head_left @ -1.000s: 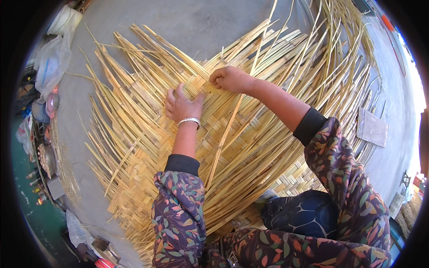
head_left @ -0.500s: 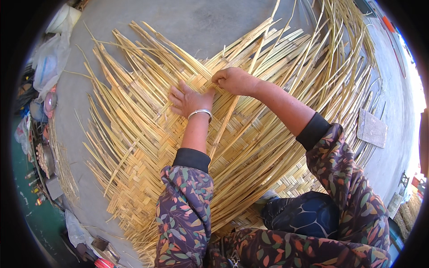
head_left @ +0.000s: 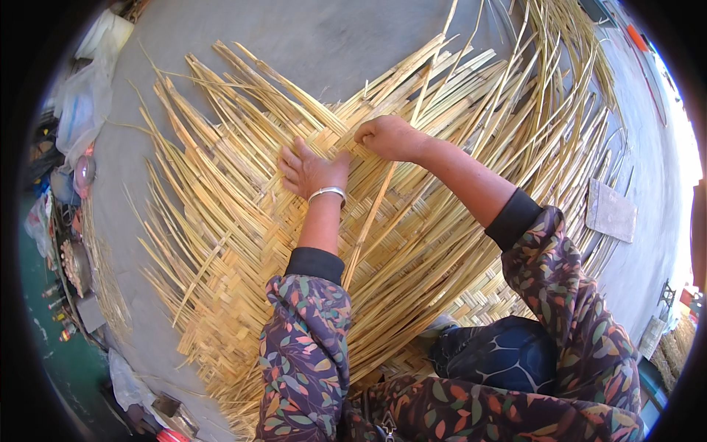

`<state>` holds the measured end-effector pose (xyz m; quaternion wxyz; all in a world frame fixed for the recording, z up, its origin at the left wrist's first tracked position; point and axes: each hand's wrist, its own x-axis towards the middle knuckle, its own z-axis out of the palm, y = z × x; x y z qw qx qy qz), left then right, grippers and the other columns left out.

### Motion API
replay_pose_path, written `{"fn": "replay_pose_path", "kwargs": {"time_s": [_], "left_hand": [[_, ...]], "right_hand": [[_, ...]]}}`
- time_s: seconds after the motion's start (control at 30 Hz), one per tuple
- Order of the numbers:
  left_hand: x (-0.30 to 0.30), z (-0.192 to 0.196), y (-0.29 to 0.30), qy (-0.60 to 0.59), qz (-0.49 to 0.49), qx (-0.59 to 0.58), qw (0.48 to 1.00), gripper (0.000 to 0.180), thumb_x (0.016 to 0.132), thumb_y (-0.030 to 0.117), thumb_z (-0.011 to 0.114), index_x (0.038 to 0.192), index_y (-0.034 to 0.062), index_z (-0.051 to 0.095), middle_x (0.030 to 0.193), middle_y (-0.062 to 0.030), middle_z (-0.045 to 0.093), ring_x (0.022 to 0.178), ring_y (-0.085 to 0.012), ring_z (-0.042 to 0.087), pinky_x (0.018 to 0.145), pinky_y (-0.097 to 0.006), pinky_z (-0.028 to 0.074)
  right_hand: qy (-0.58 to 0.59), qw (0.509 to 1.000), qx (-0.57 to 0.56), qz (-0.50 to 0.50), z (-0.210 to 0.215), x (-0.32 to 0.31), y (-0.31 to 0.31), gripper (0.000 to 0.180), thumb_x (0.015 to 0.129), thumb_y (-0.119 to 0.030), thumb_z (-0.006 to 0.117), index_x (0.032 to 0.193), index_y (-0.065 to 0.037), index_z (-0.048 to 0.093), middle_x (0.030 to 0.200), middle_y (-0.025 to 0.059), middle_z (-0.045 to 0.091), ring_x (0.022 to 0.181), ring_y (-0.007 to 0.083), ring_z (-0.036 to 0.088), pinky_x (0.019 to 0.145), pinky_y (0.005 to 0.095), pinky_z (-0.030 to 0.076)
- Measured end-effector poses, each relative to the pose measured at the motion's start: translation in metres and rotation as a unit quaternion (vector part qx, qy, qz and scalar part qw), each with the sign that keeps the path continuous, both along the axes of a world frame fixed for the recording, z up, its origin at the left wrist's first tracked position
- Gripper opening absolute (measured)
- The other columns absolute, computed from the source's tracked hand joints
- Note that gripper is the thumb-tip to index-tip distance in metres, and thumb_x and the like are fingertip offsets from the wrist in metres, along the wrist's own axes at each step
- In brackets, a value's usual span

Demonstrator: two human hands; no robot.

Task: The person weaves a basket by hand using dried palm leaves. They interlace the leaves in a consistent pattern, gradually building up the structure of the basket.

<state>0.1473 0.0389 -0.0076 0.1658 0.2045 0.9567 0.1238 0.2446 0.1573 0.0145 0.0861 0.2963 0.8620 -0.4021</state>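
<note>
Beneath both hands lies a partly woven mat (head_left: 294, 225) of flat, pale yellow reed strips, with long unwoven ends fanning out at its far and right sides. My left hand (head_left: 313, 171) rests on the weave with its fingers spread, a silver bangle on the wrist. Just right of it my right hand (head_left: 390, 138) is curled closed over the mat near the far edge of the weave. Its fingertips hide whatever is between them. One long reed strip (head_left: 375, 202) slants across the mat, passing under my right hand.
My knee (head_left: 501, 353) in dark blue patterned cloth is at the mat's near right. A flat grey slab (head_left: 611, 211) lies to the right. Loose reeds (head_left: 571, 37) spread at the far right. Plastic bags (head_left: 77, 110) and clutter line the left of the grey floor (head_left: 324, 37).
My right hand has shifted slightly right, away from my left thumb, leaving a small gap between the hands. My left hand stays spread in nearly the same spot.
</note>
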Motion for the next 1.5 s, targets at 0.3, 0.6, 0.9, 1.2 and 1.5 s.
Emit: {"fn": "replay_pose_path", "kwargs": {"time_s": [0.3, 0.6, 0.9, 1.2, 1.5], "left_hand": [[-0.036, -0.007, -0.047, -0.01, -0.166, 0.128, 0.978, 0.085, 0.071, 0.04, 0.07, 0.139, 0.0086, 0.029, 0.144, -0.0142, 0.027, 0.135, -0.0287, 0.023, 0.109, -0.043, 0.02], [-0.056, 0.022, -0.078, 0.012, -0.185, 0.185, 0.965, 0.076, 0.073, 0.031, 0.071, 0.133, -0.0006, 0.036, 0.137, -0.0218, 0.036, 0.128, -0.0337, 0.034, 0.108, -0.037, 0.026], [-0.157, 0.186, -0.144, 0.051, -0.274, -0.15, 0.948, 0.056, 0.081, 0.035, 0.065, 0.124, 0.0019, 0.05, 0.126, -0.0195, 0.051, 0.12, -0.0305, 0.047, 0.101, -0.036, 0.035], [-0.157, 0.259, -0.221, 0.047, -0.195, -0.219, 0.955, 0.051, 0.083, 0.029, 0.065, 0.124, 0.0021, 0.051, 0.118, -0.016, 0.059, 0.108, -0.0261, 0.057, 0.092, -0.034, 0.043], [-0.098, 0.228, -0.374, -0.063, -0.172, -0.309, 0.933, 0.048, 0.08, 0.029, 0.066, 0.119, 0.0031, 0.055, 0.115, -0.0178, 0.059, 0.105, -0.0303, 0.057, 0.09, -0.035, 0.044]], "right_hand": [[0.019, 0.998, -0.053, -0.027, -0.008, -0.002, 0.003, 0.03, 0.079, -0.013, 0.048, 0.1, -0.01, 0.068, 0.101, 0.0135, 0.066, 0.097, 0.028, 0.061, 0.086, 0.0343, 0.046], [0.017, 0.998, -0.065, -0.014, -0.01, 0.004, 0.0, 0.029, 0.079, -0.013, 0.05, 0.103, -0.011, 0.066, 0.103, 0.0124, 0.065, 0.097, 0.0282, 0.06, 0.085, 0.0349, 0.046], [0.093, 0.949, 0.217, 0.207, 0.016, -0.029, -0.063, 0.032, 0.083, -0.011, 0.053, 0.115, -0.002, 0.056, 0.123, 0.0113, 0.054, 0.123, 0.025, 0.044, 0.098, 0.0385, 0.038], [0.145, 0.923, 0.29, 0.207, -0.039, -0.056, -0.078, 0.042, 0.091, -0.016, 0.039, 0.13, -0.002, 0.044, 0.14, 0.0114, 0.038, 0.133, 0.0236, 0.03, 0.109, 0.0372, 0.023], [0.051, 0.923, 0.246, 0.292, 0.004, -0.053, -0.078, 0.031, 0.087, -0.027, 0.05, 0.108, -0.006, 0.059, 0.123, 0.0111, 0.052, 0.117, 0.0268, 0.046, 0.097, 0.0421, 0.037]]}}
